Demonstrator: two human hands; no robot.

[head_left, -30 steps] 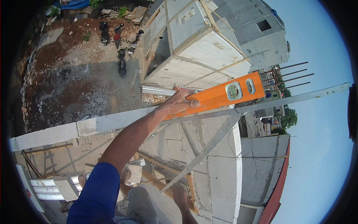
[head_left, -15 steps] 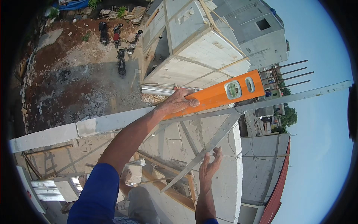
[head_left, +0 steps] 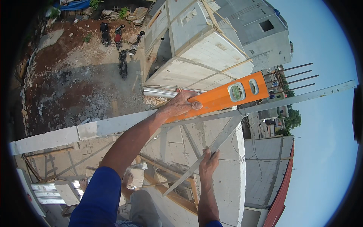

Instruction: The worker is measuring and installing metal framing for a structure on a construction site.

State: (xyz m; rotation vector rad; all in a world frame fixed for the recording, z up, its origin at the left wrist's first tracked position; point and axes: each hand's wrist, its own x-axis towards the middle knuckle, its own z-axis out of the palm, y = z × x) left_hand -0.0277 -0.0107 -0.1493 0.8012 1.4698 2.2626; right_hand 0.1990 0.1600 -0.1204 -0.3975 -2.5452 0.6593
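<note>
Left hand (head_left: 177, 106): clasped over the orange spirit level (head_left: 216, 99) toward its lower-left end, thumb flat on the near face, fingers over the upper edge and largely hidden behind.
Orange spirit level: standing on edge along the long metal bar (head_left: 306, 99), apparently with a slight gap toward the right end; full contact impossible to tell.
Vials: one larger window (head_left: 236, 92) and one smaller (head_left: 253, 86), both right of the thumb and unobstructed; bubbles too small to read.
Right hand (head_left: 208, 163): thumb and fingers drawn together, apparently pinching the diagonal bar (head_left: 227, 135) partway along; far side of the grip out of sight.
Bar joint: just below the orange spirit level, beside thin wire (head_left: 244, 112); tightness not visible.
Pressure on the level: best light and even, enough to seat the edge flat without bending the long metal bar; more support toward the right end probably useful, with so much length beyond the thumb.
Diagonal grip: best firm, with small, slow shifts only; likely prone to passing any jerk straight up into the joint.
Reading: best with eyes square to the vial and both hands quiet; false readings likely from any tilt of the face.
Block wall (head_left: 109, 126): running beneath the left forearm; best not leaned on hard.
Footing: bare foot (head_left: 129, 177) visible low down; best a settled stance, given the drop beyond the block wall.
</note>
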